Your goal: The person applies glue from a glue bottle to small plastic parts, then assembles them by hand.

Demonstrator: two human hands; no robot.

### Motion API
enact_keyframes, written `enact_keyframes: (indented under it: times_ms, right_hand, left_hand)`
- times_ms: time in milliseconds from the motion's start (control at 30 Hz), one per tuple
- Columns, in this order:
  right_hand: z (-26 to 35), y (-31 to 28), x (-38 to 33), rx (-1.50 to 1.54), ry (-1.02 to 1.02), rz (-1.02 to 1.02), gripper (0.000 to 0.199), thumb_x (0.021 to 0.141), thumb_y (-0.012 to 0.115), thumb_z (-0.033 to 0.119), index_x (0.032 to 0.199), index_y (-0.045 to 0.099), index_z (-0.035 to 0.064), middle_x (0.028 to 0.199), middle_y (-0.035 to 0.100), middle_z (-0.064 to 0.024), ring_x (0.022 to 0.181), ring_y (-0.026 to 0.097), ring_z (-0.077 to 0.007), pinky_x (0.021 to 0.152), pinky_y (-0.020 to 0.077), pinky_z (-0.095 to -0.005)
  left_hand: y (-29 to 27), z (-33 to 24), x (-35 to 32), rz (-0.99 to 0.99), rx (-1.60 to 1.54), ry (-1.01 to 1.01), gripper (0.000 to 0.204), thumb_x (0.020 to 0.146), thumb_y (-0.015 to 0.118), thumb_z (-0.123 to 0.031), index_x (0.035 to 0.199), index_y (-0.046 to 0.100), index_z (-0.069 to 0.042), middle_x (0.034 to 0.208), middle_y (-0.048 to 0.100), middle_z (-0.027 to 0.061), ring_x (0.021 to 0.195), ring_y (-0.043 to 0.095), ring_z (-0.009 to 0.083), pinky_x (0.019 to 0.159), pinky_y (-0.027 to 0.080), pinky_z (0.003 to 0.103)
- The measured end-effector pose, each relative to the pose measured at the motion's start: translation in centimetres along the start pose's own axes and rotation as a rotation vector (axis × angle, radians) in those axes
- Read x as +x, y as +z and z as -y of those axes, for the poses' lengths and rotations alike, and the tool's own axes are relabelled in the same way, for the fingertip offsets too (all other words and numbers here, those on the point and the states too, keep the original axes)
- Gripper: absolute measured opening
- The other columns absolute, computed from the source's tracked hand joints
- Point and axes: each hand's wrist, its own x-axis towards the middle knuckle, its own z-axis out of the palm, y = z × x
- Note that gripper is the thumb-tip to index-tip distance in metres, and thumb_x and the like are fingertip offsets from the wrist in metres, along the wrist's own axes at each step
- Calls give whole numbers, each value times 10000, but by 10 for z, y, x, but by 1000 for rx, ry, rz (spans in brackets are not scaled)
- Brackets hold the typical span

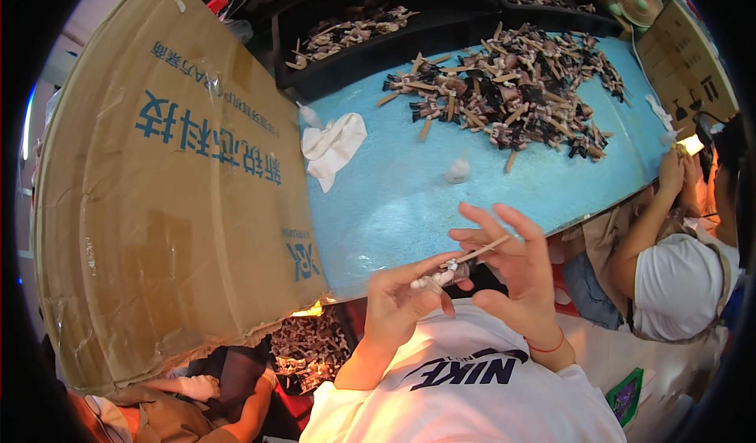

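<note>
Above your shirt [465, 411], left fingers [419, 307] grip a figure [442, 277] while right fingers [526, 229] spread apart, so bumping its stick [487, 248] could dislodge it.

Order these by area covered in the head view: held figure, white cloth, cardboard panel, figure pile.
1. Cardboard panel
2. Figure pile
3. White cloth
4. Held figure, perhaps enlarged by nearness

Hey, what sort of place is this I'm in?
Probably a hand-assembly workshop: a heap of small figures with wooden sticks lies on the blue table, similar pieces fill a black tray, and another person sits alongside.
</note>
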Motion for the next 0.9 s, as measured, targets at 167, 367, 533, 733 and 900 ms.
enact_keyframes:
  times_ms: [167,367,533,733,900]
  right_hand:
    - [9,1,-5,12,-13,-16,722,725,681,-5,1325,282,29,1279,472,-170,1108,524,-254,932,411,-350]
    - [8,-1,-7,-345,-10,59,578,759,681,91,1249,399,-28,1141,574,-203,1035,579,-235,680,397,-195]
    - [6,1,-3,-396,-18,33,444,752,672,71,1142,496,-49,1090,601,-173,931,603,-224,697,463,-247]
    - [5,4,0,-458,-35,15,352,733,657,40,1059,550,-40,1046,621,-149,729,589,-182,644,475,-258]
    - [6,11,-4,-459,72,-30,324,731,590,-42,1052,550,-55,1048,623,-143,661,540,-133,611,462,-229]
  left_hand:
    - [-10,9,1,125,-305,-93,666,848,571,-371,1235,391,140,1131,515,305,929,577,371,517,499,313]
    - [-18,22,-1,165,-566,-296,789,825,557,-462,1322,275,83,1197,426,351,879,562,328,546,477,321]
    - [-18,24,2,153,-704,-366,771,818,560,-474,1333,290,32,1189,441,299,931,544,293,583,473,321]
    - [-19,23,1,113,-731,-375,762,821,555,-482,1338,285,8,1195,445,253,905,547,250,586,468,295]
    - [-18,27,-1,137,-715,-206,472,914,435,-399,1162,497,-1,1120,565,178,870,599,268,533,478,312]
